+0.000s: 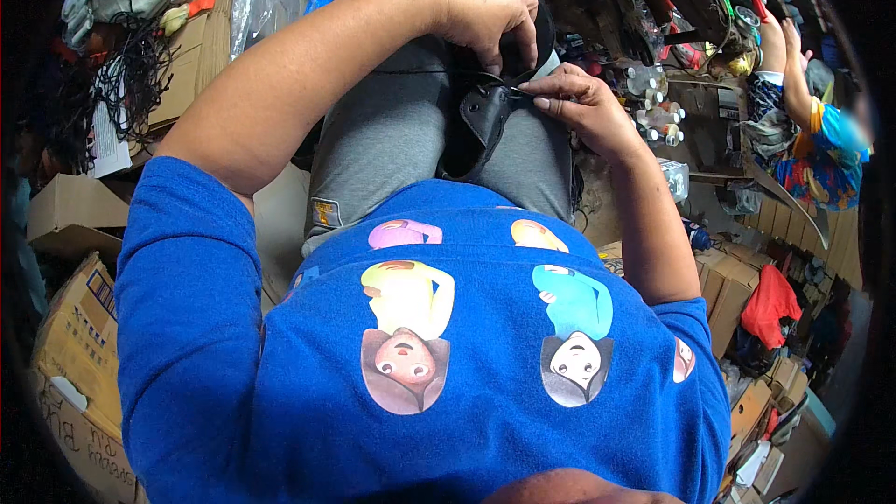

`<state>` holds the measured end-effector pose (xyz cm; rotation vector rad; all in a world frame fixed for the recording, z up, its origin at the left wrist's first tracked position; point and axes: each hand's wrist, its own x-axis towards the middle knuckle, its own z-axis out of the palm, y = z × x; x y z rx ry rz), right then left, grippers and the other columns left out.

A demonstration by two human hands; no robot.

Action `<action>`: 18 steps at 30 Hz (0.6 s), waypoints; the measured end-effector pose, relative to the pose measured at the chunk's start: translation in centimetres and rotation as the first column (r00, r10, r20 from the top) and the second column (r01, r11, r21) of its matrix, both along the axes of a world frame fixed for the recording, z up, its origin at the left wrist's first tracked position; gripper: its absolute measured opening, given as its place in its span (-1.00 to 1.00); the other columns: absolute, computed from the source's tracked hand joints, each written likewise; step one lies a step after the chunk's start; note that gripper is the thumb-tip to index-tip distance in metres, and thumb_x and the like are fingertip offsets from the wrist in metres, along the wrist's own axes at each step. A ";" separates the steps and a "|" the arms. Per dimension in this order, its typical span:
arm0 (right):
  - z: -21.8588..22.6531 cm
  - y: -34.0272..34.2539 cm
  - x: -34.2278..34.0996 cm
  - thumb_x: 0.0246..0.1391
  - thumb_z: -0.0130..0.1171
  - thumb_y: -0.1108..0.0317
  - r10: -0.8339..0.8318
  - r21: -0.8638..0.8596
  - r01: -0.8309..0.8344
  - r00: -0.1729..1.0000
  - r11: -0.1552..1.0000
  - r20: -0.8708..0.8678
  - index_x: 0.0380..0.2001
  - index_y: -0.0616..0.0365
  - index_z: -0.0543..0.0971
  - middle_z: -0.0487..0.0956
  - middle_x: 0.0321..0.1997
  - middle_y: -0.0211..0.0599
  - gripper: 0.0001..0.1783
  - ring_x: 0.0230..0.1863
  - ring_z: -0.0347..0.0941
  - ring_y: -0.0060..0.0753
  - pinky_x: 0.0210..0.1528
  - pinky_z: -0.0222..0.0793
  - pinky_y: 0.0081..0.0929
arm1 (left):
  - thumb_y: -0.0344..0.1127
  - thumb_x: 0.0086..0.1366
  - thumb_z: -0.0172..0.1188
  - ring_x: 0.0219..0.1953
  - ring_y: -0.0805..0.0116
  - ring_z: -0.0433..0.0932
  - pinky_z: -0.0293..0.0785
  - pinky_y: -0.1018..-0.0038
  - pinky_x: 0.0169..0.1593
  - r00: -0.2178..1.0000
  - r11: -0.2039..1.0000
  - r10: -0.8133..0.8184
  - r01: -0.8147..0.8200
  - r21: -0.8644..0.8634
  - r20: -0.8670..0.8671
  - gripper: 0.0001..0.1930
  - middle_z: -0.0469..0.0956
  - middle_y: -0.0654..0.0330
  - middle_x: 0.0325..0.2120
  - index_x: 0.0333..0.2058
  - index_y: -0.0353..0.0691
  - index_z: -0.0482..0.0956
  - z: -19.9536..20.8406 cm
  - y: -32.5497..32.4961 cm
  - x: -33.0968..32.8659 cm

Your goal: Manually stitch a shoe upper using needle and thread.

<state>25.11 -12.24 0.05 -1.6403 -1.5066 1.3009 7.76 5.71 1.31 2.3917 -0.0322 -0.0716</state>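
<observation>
Across my lap, between the grey trouser legs [373,135], lies a black leather shoe [483,119] with round eyelets along its edge. From above, my left hand [490,23] reaches down to it, fingers bent and tips closed together at the shoe's upper edge. What those tips pinch is too small to make out. My right hand [588,107] comes in from the right and pinches the shoe's edge between thumb and fingers, close to the left fingertips. A thin dark line, perhaps a lace or thread, runs over the left thigh toward the shoe.
Cardboard boxes [79,317] stand at the left, below a tangle of black cords [140,70]. Several clear plastic bottles [658,117] are right of my knees. Another person [821,149] in bright patterned clothes is at the far right. A red cloth [771,306] lies on boxes.
</observation>
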 end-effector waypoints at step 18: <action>-1.6 -0.7 -1.7 -0.01 0.35 0.47 -0.136 0.142 0.130 0.990 0.981 0.035 -0.23 0.03 0.73 0.48 -0.39 -0.50 -0.78 -0.28 0.38 -0.63 -0.16 0.31 -0.64 | -0.55 -0.21 0.37 -0.07 0.16 0.48 0.45 0.36 0.01 0.960 0.973 0.213 -0.190 -0.134 0.182 -0.56 0.40 0.17 -0.18 -0.23 -0.13 0.71 -1.5 -1.7 -2.2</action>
